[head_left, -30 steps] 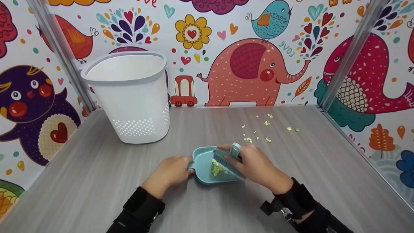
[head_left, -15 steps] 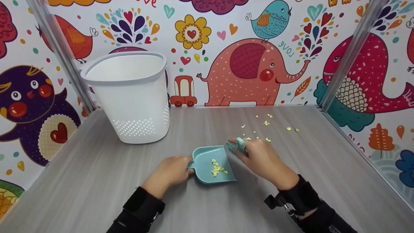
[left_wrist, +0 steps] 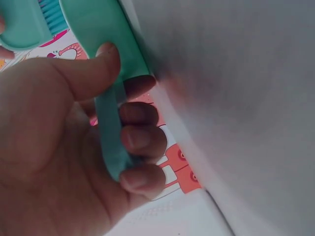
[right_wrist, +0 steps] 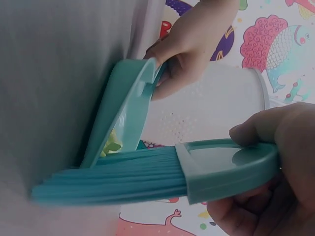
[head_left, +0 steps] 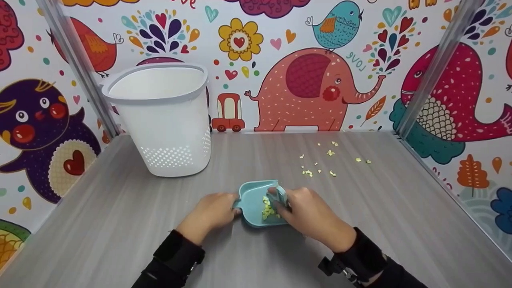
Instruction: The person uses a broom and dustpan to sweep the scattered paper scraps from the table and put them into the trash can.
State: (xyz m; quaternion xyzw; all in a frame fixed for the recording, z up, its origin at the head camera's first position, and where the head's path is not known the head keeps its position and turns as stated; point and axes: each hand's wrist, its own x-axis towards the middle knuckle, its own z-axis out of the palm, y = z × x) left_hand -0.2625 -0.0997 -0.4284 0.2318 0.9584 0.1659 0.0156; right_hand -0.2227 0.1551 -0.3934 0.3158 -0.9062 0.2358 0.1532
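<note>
My left hand grips the handle of a light teal dustpan. In the left wrist view the fingers curl round that handle, with the thumb on top. Small yellow-green scraps lie in the pan. My right hand holds a matching hand brush by its body, thumb on one side and fingers curled on the other. The brush's blue bristles are at the pan's open front lip in the right wrist view. From the head view, the right hand and brush hide part of that lip.
More yellow scraps are scattered on the grey wood-grain table, behind and right of the pan. A tall white basket stands at the back left. Patterned walls with metal corner posts enclose the table's back and sides.
My right hand moved the brush right, off the pan's lip, then back left and nearer to me, over the pan's mouth. My left hand and the dustpan have stayed in place.
</note>
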